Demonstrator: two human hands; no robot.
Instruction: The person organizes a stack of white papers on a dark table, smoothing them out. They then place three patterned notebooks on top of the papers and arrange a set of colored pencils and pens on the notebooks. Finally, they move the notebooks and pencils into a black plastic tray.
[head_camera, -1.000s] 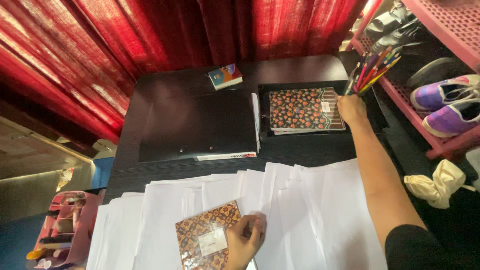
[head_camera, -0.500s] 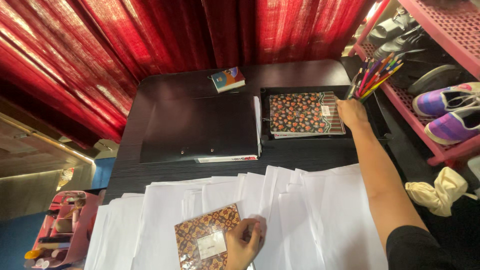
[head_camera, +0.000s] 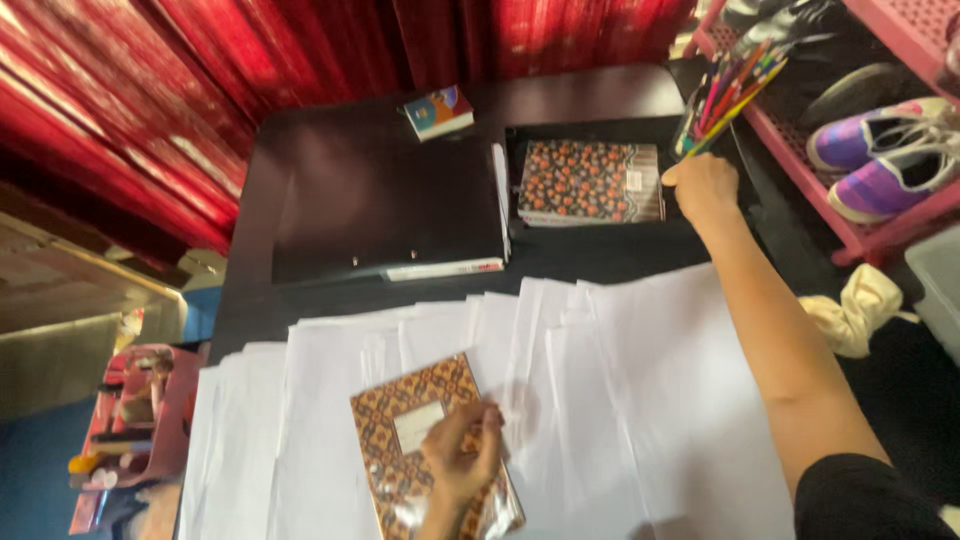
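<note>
Fingers (head_camera: 478, 425) on one brown notebook (head_camera: 425, 440), one floral notebook (head_camera: 588, 182), one binder (head_camera: 390, 215)

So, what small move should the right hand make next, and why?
Probably set the coloured pencils down in the black tray beside the floral notebook: the right hand grips the bunch upright at the tray's far right corner.

head cam: looking steeply down from the person's head | facing the dark worktop (head_camera: 300, 180) and red curtain (head_camera: 150, 80) | sitting close above
</note>
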